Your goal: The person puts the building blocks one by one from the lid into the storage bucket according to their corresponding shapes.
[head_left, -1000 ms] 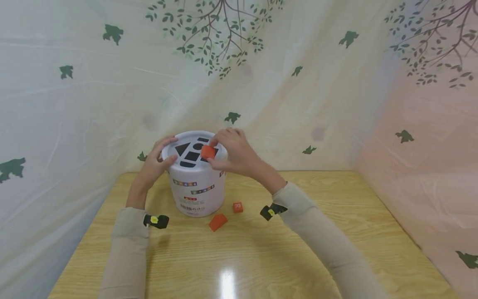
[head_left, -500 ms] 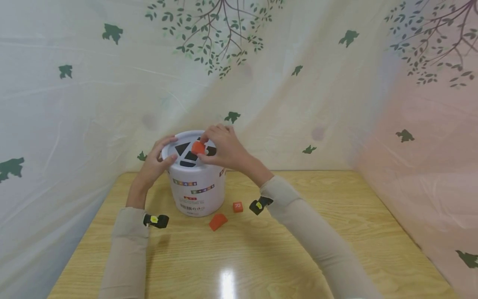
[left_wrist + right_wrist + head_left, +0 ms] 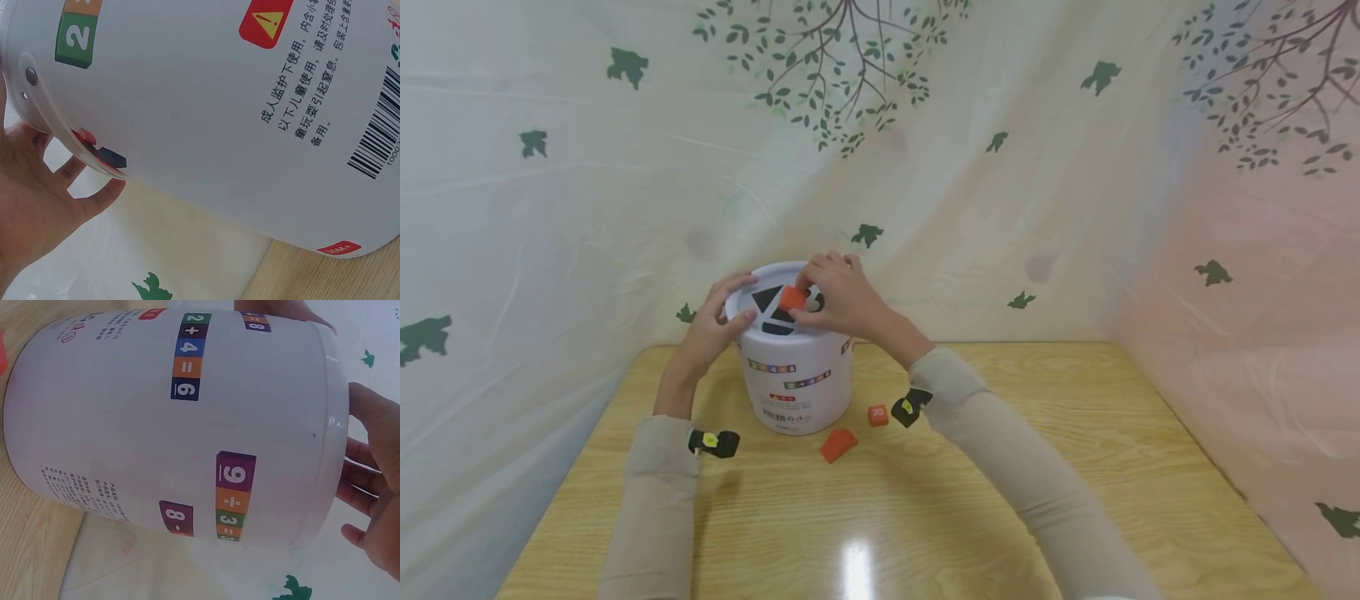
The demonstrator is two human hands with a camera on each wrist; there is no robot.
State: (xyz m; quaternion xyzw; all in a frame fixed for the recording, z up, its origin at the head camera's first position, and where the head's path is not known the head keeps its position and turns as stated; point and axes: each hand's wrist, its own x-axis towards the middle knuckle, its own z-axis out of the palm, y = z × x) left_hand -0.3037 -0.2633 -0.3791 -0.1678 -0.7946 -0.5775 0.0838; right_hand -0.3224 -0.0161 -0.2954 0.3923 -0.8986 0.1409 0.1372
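A white shape-sorter bucket (image 3: 801, 383) stands upright on the table, its lid cut with dark openings of various shapes. With the thumb on top and fingers round the far side, my left hand (image 3: 711, 317) holds the lid's left rim; the left wrist view shows its fingers by the white handle (image 3: 69, 140). My right hand (image 3: 846, 296) pinches an orange block (image 3: 792, 297) over the middle of the lid, covering part of the openings. In the right wrist view the block is hidden behind the bucket and only the right hand (image 3: 378, 462) shows.
On the wooden table (image 3: 880, 508), an orange block marked R (image 3: 877, 415) and an orange five-sided block (image 3: 838, 445) lie in front of the bucket, to its right. A patterned cloth (image 3: 940, 192) hangs behind the table and along both sides.
My right hand has moved left with the orange block, from the lid's right side to its middle, and the block has turned a little. The left hand and bucket stay put.
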